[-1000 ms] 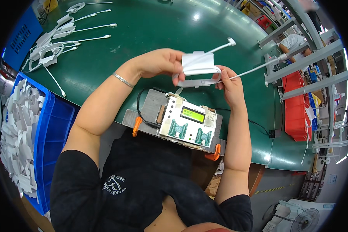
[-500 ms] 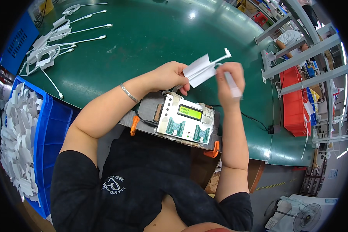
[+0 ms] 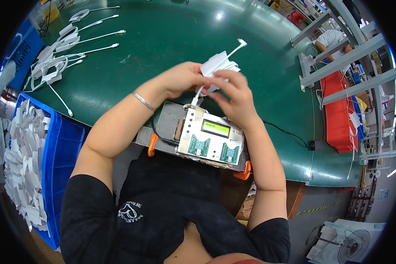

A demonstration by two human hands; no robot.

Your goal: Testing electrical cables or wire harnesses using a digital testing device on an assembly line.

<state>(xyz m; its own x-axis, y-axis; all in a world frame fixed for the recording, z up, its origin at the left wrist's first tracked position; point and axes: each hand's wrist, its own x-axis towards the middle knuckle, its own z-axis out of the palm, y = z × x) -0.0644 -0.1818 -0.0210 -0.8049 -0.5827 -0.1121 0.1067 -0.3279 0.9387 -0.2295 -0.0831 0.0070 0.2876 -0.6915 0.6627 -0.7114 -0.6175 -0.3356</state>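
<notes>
My left hand [image 3: 187, 81] is closed on a white cable [image 3: 227, 56] bundled with a folded white card wrap [image 3: 213, 64], above the green table. One cable end points up and away to the right. The other runs down to a white plug [image 3: 194, 101] at the upper left edge of a white tester box [image 3: 193, 125]. My right hand [image 3: 237, 97] reaches across the bundle from the right, thumb apart from the fingers, fingertips at the card. The tester has a lit yellow-green display [image 3: 215, 128] and two green circuit boards on its face.
Several white cables with card wraps [image 3: 53, 61] lie at the table's far left. Below them stands a blue bin [image 3: 53, 176] full of white wrapped pieces. Orange clamps [image 3: 152, 145] hold the tester's base. At right are a red crate [image 3: 339, 114], a grey metal frame and another person.
My right hand has come left and down from the loose white piece it held to the bundle. The card has turned and bunched up. The display shows less text. A blurred pale shape appears far left.
</notes>
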